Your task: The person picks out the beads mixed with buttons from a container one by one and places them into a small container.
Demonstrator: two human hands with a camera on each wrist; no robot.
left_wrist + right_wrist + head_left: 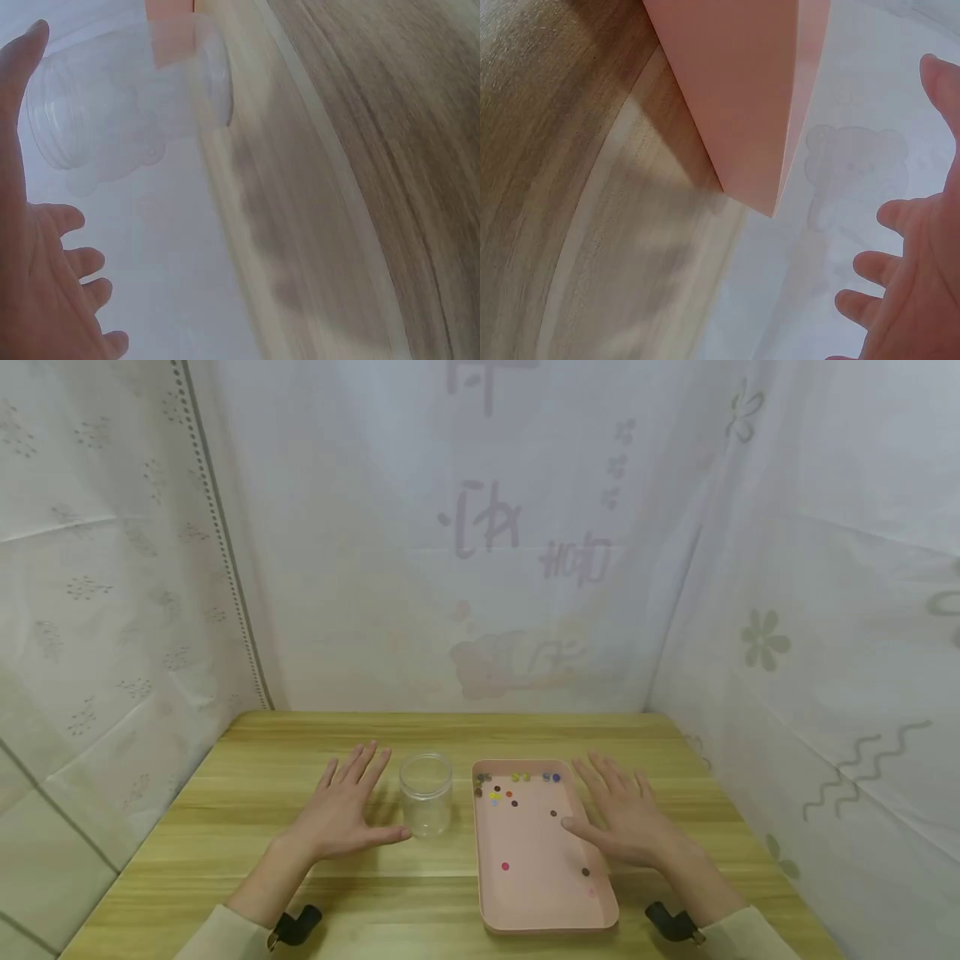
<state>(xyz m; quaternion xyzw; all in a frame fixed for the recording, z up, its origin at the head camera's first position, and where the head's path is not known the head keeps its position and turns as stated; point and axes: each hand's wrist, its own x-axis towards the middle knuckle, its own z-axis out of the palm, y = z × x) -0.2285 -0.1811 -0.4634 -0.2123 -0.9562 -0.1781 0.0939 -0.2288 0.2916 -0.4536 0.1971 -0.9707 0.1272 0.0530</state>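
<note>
My left hand is held with fingers spread, just left of a clear, lidless jar that stands upright. In the left wrist view the jar shows beyond the thumb, and the palm holds nothing. To the right of the jar lies a shallow pink tray with several small coloured beads in it, many along its far end. One crimson bead sits nearer the front. My right hand is spread at the tray's right side, its thumb over the rim. Nothing is in its grasp.
The wooden table carries both the jar and the tray. White printed curtains hang at the back and on both sides. A black wrist mount sits at the left cuff, and another black mount at the right.
</note>
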